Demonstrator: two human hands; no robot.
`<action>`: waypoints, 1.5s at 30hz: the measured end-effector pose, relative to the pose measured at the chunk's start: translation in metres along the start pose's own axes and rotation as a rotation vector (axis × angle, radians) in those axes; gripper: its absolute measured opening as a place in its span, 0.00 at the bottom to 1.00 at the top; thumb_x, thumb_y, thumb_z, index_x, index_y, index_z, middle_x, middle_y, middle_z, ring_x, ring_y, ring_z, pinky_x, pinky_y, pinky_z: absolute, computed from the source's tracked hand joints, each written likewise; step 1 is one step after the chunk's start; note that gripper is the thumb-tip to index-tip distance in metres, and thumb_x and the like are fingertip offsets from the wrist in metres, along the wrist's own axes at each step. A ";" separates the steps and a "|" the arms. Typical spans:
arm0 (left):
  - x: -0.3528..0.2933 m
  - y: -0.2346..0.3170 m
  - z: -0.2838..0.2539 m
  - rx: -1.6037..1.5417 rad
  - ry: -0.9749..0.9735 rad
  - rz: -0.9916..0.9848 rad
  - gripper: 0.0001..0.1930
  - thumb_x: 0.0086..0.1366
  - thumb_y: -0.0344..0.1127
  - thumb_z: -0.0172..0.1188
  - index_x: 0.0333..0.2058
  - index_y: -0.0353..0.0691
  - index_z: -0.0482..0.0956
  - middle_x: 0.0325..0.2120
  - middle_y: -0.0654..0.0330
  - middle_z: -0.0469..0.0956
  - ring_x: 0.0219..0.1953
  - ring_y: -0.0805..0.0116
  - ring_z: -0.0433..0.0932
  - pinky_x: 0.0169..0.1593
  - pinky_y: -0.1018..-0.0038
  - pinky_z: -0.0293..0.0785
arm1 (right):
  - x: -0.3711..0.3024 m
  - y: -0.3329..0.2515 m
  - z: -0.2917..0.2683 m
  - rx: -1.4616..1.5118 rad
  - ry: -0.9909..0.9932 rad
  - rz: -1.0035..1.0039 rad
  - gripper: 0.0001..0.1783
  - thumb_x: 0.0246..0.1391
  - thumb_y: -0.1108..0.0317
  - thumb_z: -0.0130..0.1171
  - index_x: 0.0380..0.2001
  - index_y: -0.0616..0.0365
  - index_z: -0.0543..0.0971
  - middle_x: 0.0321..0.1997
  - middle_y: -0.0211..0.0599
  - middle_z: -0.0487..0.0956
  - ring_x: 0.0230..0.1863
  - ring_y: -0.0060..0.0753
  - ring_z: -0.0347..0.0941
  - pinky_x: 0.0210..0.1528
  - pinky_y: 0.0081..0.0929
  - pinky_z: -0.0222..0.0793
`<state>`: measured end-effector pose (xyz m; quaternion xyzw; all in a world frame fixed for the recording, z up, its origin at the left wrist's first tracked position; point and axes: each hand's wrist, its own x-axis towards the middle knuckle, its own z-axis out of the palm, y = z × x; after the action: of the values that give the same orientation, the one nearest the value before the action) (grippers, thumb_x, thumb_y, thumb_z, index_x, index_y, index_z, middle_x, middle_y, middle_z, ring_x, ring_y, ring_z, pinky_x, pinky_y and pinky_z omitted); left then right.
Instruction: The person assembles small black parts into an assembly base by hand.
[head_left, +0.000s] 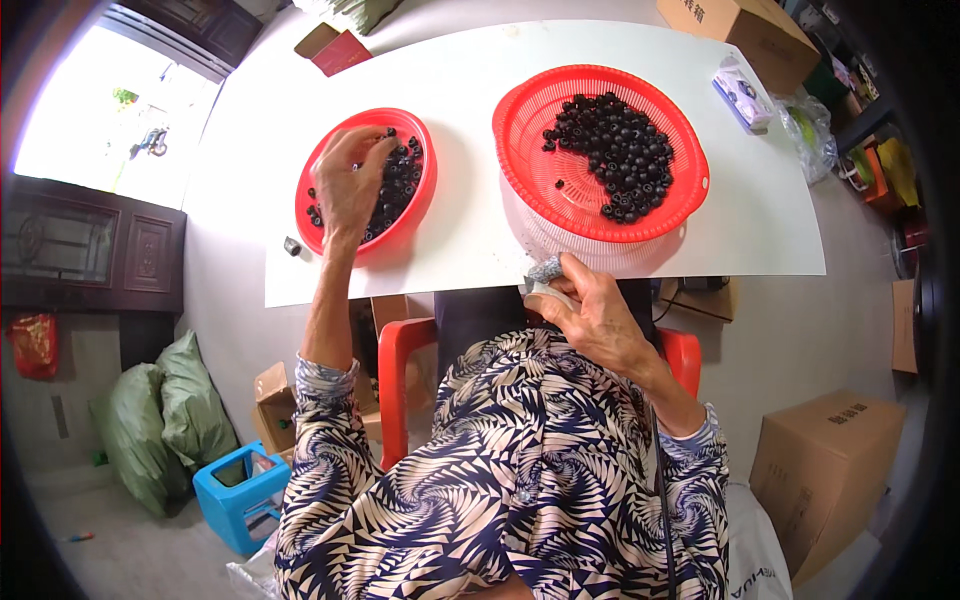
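Observation:
My left hand [347,190] is over a red plastic basin [428,180] on the left of the table, its fingers curled into a pinch. Small black, round, cap-like pieces [398,190] lie in that basin; whether one is between the fingertips I cannot tell. At the table's front edge my right hand [603,320] is closed, thumb against forefinger. A grey speckled bit [545,270] and a white bit show at its fingertips; they may be wrapping or something held. Behind it stands a larger red colander [520,170] with a heap of similar black pieces [625,150].
The white table [460,90] carries a tissue pack [742,95] at right and a loose dark piece [292,246] at left. Cardboard boxes [825,470], a blue stool [240,495] and green sacks [165,420] stand on the floor. A red chair [395,380] is around me.

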<state>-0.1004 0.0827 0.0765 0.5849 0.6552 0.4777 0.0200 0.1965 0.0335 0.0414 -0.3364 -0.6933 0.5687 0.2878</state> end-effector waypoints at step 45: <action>-0.118 0.056 0.037 -1.553 -0.514 -0.712 0.09 0.59 0.26 0.60 0.39 0.32 0.78 0.36 0.58 0.76 0.39 0.69 0.76 0.45 0.76 0.73 | 0.004 -0.007 0.009 -0.103 -0.046 0.144 0.14 0.50 0.71 0.59 0.36 0.69 0.70 0.25 0.47 0.79 0.27 0.29 0.75 0.31 0.28 0.68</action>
<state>0.0003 0.0038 0.0301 0.2573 0.2648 0.6063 0.7043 0.1857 0.0305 0.0466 -0.3866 -0.7019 0.5593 0.2124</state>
